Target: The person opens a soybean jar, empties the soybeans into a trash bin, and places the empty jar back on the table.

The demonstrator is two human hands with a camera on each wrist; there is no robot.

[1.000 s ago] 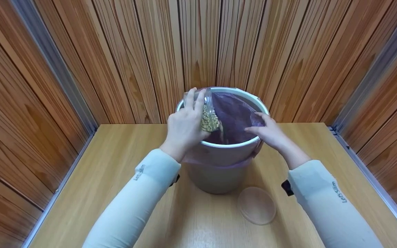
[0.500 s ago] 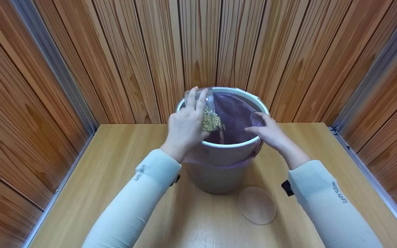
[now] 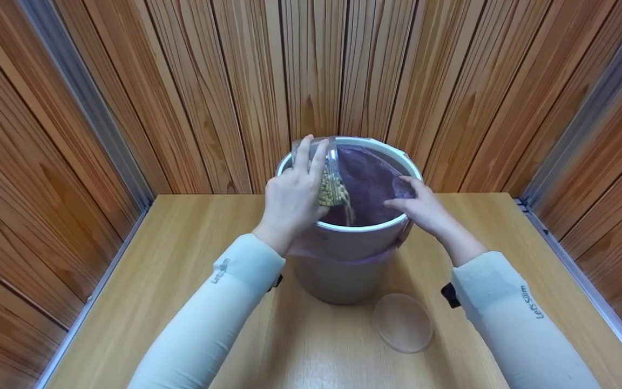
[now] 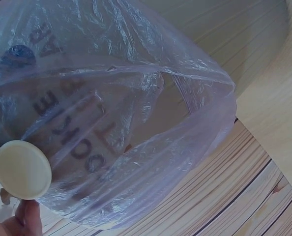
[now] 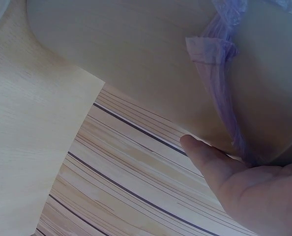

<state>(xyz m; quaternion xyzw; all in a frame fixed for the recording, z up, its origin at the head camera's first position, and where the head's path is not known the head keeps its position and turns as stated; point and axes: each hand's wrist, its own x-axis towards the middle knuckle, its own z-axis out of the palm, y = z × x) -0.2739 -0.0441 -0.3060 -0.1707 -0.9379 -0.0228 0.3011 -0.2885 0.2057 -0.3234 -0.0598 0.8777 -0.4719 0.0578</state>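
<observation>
My left hand [image 3: 292, 200] grips a clear plastic jar [image 3: 332, 162] of yellowish-green dried beans [image 3: 330, 192], tilted over a grey bin [image 3: 338, 281]. Beans stream from the jar's mouth into the bin. A translucent purple plastic bag [image 3: 367, 178] lines the bin and folds down over its outside. At the right of the rim, my right hand [image 3: 419, 205] holds the bag's edge between thumb and finger. A finger [image 5: 210, 162] of that hand lies along the bin's outside in the right wrist view. The bin's bottom is hidden.
A clear round lid [image 3: 403, 323] lies on the wooden table [image 3: 197, 254] in front of the bin. Wood-panelled walls [image 3: 316, 70] rise behind and on both sides. In the left wrist view, a cream round disc [image 4: 23, 169] shows beside the fingers [image 4: 30, 219].
The left hand has shifted slightly to the right with the jar. Fewer beans show in the jar, and they keep falling. The right hand, bin and lid stay put.
</observation>
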